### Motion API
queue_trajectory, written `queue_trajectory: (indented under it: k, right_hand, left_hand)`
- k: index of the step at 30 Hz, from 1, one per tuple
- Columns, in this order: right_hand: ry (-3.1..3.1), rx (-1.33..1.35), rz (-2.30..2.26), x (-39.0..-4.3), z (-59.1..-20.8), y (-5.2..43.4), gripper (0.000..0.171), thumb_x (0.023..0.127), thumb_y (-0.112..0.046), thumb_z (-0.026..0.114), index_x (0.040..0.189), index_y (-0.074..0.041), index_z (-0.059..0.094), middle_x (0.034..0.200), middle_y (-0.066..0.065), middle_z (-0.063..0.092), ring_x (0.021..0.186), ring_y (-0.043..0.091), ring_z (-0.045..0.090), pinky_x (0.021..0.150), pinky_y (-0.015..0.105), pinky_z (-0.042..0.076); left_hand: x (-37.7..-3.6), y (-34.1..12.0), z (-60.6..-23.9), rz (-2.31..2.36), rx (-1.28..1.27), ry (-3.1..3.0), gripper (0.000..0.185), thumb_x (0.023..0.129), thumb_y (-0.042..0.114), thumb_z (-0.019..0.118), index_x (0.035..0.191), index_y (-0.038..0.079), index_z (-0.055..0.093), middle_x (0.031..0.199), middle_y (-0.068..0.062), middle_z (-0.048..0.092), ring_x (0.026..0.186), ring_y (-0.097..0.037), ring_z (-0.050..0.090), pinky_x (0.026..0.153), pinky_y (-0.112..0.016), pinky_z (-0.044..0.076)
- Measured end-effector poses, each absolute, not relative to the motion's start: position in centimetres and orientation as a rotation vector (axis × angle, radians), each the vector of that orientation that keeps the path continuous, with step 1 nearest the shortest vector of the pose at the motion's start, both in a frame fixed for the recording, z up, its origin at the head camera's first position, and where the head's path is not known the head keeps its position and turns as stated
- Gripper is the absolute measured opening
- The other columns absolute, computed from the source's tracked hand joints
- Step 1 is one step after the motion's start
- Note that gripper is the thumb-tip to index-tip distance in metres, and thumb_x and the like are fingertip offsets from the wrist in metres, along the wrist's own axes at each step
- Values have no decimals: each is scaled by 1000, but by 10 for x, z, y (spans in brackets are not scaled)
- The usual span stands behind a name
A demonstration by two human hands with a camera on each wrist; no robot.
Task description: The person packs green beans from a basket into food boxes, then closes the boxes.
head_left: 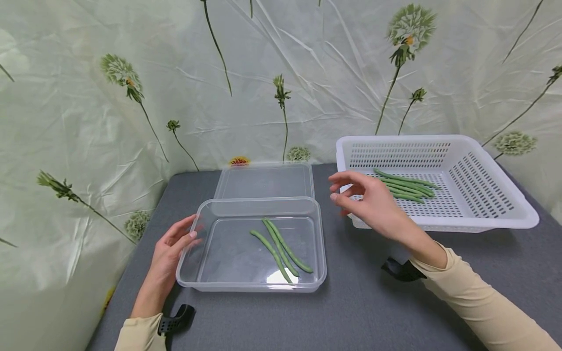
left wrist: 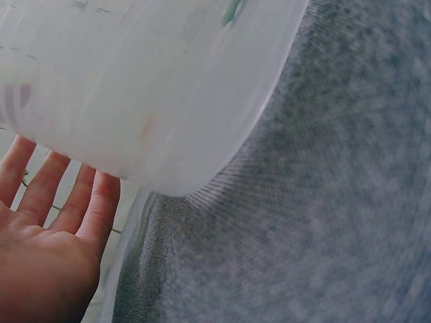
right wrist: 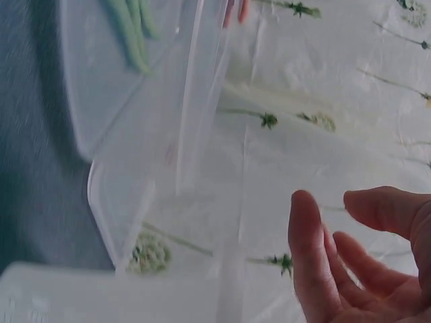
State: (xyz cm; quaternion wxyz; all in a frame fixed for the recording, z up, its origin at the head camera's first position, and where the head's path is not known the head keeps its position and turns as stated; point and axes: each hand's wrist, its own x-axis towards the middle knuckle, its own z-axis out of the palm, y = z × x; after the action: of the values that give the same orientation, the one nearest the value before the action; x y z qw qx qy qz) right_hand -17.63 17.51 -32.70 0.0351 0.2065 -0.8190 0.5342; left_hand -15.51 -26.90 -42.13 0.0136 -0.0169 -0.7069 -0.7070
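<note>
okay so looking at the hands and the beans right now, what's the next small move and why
Probably the right hand should reach right into the white basket for another of the green beans. It hovers empty with relaxed fingers just beside the basket, three beans already lie in the clear container, and the left hand steadies its side.

Before you lies a grey fabric-covered table (head_left: pixel 360 302). Directly on it you have a clear rectangular plastic container (head_left: pixel 252 287), its clear flat lid (head_left: pixel 265 181) lying just behind and touching it, and a white perforated plastic basket (head_left: pixel 518 214) to your right.
</note>
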Motion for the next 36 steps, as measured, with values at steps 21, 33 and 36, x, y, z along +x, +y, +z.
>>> queue_trajectory:
  k: [21,33,36]
  right_hand:
    - [-2762,676,1130,-184,-297,252,33,93,-15,71,124,-19,65,114,-3,67,96,7,64,75,18,52]
    - [-2876,865,991,-214,-281,297,38,89,-9,74,125,-18,64,109,-6,67,94,6,63,69,23,52]
    - [-2904,860,961,-227,-282,311,39,89,-7,73,126,-15,64,106,-4,66,93,6,62,73,19,51]
  left_hand:
    - [-154,-269,-421,-2191,-41,-2219,47,100,12,59,145,5,46,139,-1,54,121,-11,56,91,-26,51]
    - [-152,-268,-421,-2183,-25,-2225,48,100,13,60,145,5,46,138,0,54,121,-10,56,91,-25,51]
    - [-153,-268,-420,-2180,-29,-2223,47,100,12,59,145,4,46,137,1,55,120,-10,56,90,-25,51]
